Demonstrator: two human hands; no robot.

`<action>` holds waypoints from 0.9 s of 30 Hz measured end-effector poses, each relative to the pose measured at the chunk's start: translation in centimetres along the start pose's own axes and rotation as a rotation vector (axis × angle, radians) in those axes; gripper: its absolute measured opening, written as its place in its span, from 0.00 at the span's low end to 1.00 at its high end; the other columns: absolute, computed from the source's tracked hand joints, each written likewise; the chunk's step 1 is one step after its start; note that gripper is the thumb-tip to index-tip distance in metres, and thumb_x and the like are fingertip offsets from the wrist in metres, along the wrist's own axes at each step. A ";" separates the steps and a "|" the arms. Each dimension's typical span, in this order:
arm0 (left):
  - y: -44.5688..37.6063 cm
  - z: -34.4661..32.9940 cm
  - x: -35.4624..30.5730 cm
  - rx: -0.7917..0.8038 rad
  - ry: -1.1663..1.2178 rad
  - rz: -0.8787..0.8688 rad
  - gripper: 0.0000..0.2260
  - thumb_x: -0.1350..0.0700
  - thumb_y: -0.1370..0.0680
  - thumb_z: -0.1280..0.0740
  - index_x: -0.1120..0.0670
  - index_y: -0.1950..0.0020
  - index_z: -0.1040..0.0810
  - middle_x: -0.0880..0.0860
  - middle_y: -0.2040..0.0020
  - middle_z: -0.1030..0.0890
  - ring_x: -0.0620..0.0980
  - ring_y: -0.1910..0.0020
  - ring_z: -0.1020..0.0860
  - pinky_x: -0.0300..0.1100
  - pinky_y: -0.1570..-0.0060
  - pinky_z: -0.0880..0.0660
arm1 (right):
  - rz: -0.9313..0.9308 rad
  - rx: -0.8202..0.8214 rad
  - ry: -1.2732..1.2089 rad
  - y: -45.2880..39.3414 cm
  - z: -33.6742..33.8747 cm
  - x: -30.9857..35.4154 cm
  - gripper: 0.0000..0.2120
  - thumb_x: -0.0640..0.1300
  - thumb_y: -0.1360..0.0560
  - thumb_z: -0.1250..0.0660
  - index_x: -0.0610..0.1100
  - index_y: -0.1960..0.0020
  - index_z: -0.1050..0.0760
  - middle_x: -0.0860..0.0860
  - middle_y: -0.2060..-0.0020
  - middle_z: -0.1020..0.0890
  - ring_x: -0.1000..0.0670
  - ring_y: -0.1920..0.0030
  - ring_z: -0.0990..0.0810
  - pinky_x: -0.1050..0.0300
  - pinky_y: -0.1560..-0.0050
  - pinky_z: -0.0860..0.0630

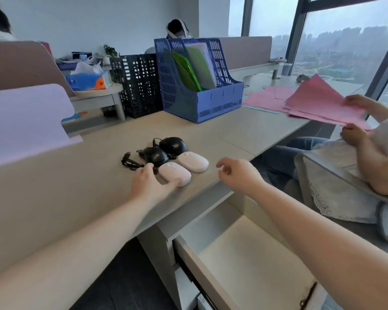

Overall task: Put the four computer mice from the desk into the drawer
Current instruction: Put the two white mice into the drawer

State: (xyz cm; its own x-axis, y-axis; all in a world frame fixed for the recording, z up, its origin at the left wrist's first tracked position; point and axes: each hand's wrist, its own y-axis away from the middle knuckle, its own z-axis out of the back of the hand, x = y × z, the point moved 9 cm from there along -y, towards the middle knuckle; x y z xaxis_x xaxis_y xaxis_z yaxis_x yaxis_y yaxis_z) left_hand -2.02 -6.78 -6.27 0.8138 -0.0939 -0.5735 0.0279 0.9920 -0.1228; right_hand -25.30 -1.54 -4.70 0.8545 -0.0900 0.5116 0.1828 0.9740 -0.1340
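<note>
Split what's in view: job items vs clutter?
Job: two white mice, two black mice, open drawer, left hand, right hand.
Clutter: blue file rack, black basket, tissue box, pink paper.

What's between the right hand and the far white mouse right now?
Nothing. In the head view only bare desk separates the right hand from the far white mouse; the hand is open and apart from it.
</note>
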 end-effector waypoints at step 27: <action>2.4 -3.0 -7.2 -0.008 0.076 -0.155 0.49 0.36 0.41 0.25 0.57 0.28 0.40 0.55 0.31 0.35 0.53 0.31 0.38 0.44 0.34 0.38 | -0.089 -0.104 -0.148 -2.4 1.7 0.2 0.17 0.52 0.29 0.31 0.43 0.46 0.24 0.44 0.51 0.20 0.42 0.49 0.23 0.54 0.60 0.28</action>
State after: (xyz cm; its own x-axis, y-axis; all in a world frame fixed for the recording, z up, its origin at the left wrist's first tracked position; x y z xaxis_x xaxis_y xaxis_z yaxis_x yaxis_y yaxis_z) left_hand -9.52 -3.96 -4.84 0.7540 -0.2518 -0.6067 0.1446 0.9646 -0.2207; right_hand -26.41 -3.56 -2.79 0.7532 -0.1351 0.6438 0.3099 0.9361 -0.1661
